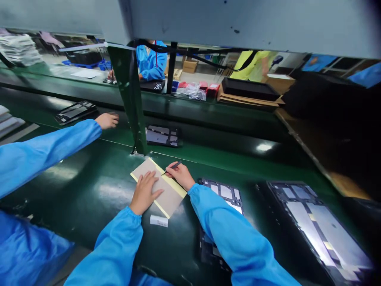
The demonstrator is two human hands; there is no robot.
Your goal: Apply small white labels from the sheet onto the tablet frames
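My left hand (144,192) lies flat, fingers stretched out, on a tan sheet with a yellow edge (169,196) that rests on the green work surface (98,186). My right hand (180,174) sits at the sheet's far edge and pinches a thin dark tool (172,167) whose tip touches the sheet. A small white label (158,221) lies just in front of the sheet. Under my right forearm lies a dark tablet frame (224,194).
A co-worker's blue-sleeved arm reaches from the left, hand (107,120) beside a dark frame (75,112). Another frame (162,136) lies behind a green post (131,103). A large frame (318,226) lies at the right. People work across the far bench, with boxes and trays.
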